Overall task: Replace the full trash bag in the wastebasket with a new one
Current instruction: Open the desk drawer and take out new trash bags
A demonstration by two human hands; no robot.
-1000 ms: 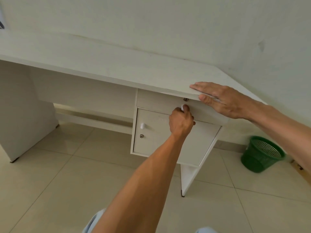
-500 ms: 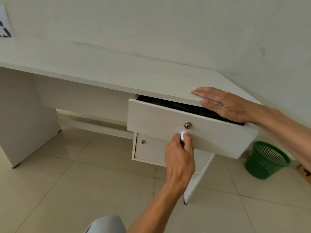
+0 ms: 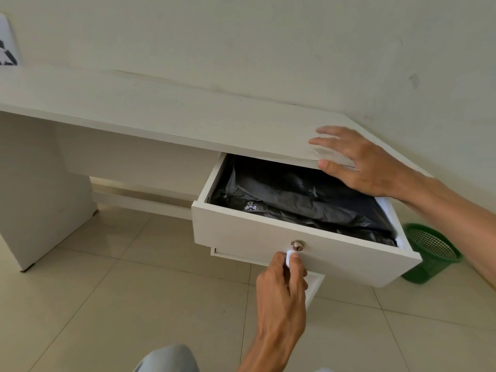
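Currently the left hand (image 3: 281, 288) pinches the white knob (image 3: 289, 259) on the front of the open drawer (image 3: 241, 232). The right hand (image 3: 357, 162) lies flat, fingers straight, on the tabletop (image 3: 161, 114) edge above it. Folded black trash bags (image 3: 295, 200) lie flat inside the drawer, long axis left to right. The green wastebasket (image 3: 432, 253) stands upright on the floor (image 3: 107, 304) at the right, mouth upward.
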